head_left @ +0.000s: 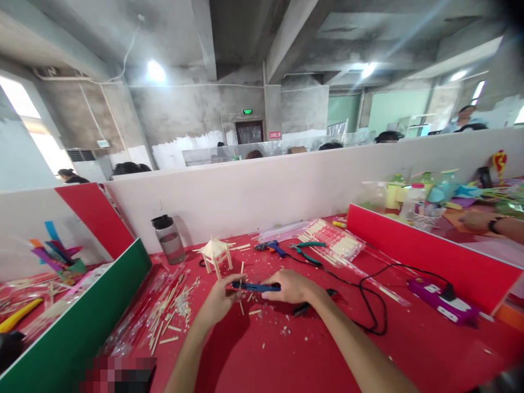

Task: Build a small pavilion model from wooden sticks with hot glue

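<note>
My right grip (287,286) is clasping the tool (257,287), my left grip (221,299) pinching the stick (242,309), apparently steadying it at the tool's far end.

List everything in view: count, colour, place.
Table: one, red, foreground
Stick model: one, pale, centre-left
Loose sticks: many, pale, left
Packaged sticks: many, pale, right
Bottle: one, clear, left
Corded tool: one, blue, centre
Pliers: one, teal, centre
Dark tool: one, black, right
Power strip: one, purple, right
Side boards: two, green left, red right
Partition: one, white, behind table
Containers: several, mixed, right
People: several, mixed, beyond partition
Held tool: one, blue, centre
Left grip: one, bare, beside held tool
Right grip: one, bare, around held tool
</note>
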A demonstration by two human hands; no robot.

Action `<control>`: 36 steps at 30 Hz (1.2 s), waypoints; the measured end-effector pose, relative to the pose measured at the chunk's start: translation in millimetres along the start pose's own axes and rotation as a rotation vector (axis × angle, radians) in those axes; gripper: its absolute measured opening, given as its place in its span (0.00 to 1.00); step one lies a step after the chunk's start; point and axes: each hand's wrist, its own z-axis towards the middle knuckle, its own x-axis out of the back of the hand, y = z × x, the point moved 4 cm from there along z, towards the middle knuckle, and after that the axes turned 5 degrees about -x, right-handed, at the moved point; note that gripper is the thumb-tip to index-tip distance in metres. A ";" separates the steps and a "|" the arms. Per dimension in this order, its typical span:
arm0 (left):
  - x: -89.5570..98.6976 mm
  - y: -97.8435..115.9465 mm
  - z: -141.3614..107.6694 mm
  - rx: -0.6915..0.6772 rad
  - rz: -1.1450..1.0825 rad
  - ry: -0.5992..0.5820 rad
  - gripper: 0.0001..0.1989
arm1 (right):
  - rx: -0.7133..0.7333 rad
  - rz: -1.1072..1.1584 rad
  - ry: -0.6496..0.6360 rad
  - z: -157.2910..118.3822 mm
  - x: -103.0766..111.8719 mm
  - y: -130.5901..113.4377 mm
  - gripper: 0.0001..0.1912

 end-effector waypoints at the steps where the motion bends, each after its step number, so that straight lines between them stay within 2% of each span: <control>1: 0.0 0.0 0.1 0.002 -0.002 -0.001 0.23 | 0.004 0.001 0.006 0.1 -0.2 0.1 0.21; 10: -0.6 0.1 -0.2 0.030 -0.024 0.026 0.23 | 0.045 -0.003 0.034 1.7 -2.1 2.9 0.21; 20: -0.2 -2.9 0.5 0.029 -0.012 0.022 0.23 | 0.017 -0.031 0.026 -0.9 1.7 -2.6 0.21; 29: -0.3 -10.0 1.7 -0.017 0.039 0.027 0.22 | -0.017 -0.037 0.018 0.8 -0.7 -0.5 0.21; 36: 0.2 -10.7 2.6 -0.035 0.087 0.040 0.21 | 0.014 -0.038 0.010 3.4 -4.2 -0.5 0.23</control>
